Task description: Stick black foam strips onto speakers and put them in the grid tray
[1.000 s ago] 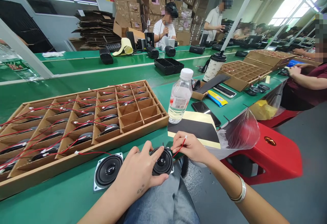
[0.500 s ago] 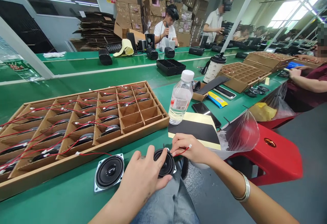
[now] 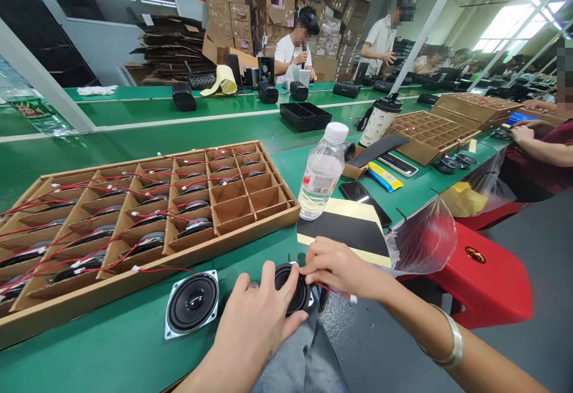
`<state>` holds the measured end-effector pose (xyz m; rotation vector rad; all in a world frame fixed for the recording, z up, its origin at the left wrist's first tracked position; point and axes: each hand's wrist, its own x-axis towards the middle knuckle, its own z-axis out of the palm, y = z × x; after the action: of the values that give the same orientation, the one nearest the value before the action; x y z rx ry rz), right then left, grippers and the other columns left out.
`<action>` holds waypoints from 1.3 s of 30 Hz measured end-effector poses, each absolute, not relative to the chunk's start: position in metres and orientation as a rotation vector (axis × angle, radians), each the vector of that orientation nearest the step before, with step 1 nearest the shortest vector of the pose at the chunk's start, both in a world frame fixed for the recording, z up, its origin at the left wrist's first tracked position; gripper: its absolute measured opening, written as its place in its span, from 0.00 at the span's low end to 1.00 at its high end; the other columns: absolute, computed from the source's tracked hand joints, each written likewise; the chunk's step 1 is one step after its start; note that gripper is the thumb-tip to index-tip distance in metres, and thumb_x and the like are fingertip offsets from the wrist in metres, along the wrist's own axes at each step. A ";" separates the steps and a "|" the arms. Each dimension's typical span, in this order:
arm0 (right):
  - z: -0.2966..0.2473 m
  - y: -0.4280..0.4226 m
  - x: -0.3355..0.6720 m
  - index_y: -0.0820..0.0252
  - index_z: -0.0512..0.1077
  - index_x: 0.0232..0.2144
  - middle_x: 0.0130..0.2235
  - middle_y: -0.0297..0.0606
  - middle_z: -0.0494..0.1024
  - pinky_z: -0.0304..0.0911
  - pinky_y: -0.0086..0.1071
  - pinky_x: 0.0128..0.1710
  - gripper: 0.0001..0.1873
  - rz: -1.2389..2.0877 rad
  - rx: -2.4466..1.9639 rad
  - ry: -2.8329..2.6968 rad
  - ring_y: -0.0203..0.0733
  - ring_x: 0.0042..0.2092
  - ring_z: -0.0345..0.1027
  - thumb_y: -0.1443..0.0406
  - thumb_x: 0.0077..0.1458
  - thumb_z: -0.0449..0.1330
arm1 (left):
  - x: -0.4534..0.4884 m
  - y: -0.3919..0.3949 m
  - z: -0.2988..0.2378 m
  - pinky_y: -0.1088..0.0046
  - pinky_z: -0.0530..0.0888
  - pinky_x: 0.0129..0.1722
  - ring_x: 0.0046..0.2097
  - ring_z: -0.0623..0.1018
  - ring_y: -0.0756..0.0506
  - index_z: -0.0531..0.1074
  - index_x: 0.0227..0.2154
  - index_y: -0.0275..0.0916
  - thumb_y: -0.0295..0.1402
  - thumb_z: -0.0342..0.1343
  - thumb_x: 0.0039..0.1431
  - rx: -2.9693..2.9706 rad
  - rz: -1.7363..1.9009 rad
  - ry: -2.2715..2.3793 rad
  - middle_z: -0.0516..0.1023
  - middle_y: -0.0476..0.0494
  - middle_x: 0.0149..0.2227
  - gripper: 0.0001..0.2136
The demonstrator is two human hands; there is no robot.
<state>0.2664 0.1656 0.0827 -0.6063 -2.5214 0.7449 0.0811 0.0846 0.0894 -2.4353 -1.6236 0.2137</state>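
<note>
My left hand is wrapped round a small black speaker held over my lap at the table's near edge. My right hand pinches at the speaker's top right rim, and its red wire trails under that hand to a white plug. A second speaker in a square metal frame lies flat on the green table just left of my left hand. Behind it sits a long cardboard divider tray with several wired speakers in its cells; the right-hand cells are bare.
A water bottle stands by the tray's right end, beside a black-and-yellow adhesive sheet and a phone. A clear bag hangs off the table over a red stool. Other people work across the belt and at the right.
My right hand has dropped onto the speaker's rim, and the red wire that stood above it now hangs below the hand. The left hand has slid slightly right and down with the speaker.
</note>
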 end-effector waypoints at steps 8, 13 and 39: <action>0.088 0.144 0.283 0.59 0.69 0.47 0.41 0.43 0.68 0.53 0.43 0.52 0.15 0.675 -0.688 -2.612 0.48 0.52 0.51 0.62 0.62 0.48 | 0.079 0.085 0.088 0.68 0.66 0.31 0.27 0.71 0.45 0.56 0.56 0.50 0.53 0.48 0.53 -2.436 0.124 -1.659 0.68 0.40 0.36 0.29; 0.081 0.183 0.285 0.61 0.71 0.42 0.37 0.42 0.71 0.61 0.37 0.42 0.13 0.538 -0.905 -2.367 0.42 0.41 0.62 0.66 0.62 0.47 | 0.069 0.095 0.099 0.65 0.67 0.33 0.27 0.73 0.45 0.55 0.57 0.49 0.49 0.53 0.52 -2.474 0.158 -1.697 0.69 0.40 0.40 0.30; 0.069 0.216 0.269 0.61 0.60 0.52 0.39 0.41 0.64 0.61 0.33 0.40 0.24 0.393 -0.863 -2.751 0.41 0.40 0.60 0.78 0.53 0.49 | 0.040 0.118 0.107 0.66 0.70 0.39 0.35 0.73 0.45 0.63 0.51 0.46 0.44 0.55 0.52 -2.593 -0.017 -1.815 0.66 0.44 0.49 0.23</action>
<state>0.2693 0.2160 0.0686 -0.8634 -2.7514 0.3926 0.0397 0.1181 0.1069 -2.5932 -1.8147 -0.0172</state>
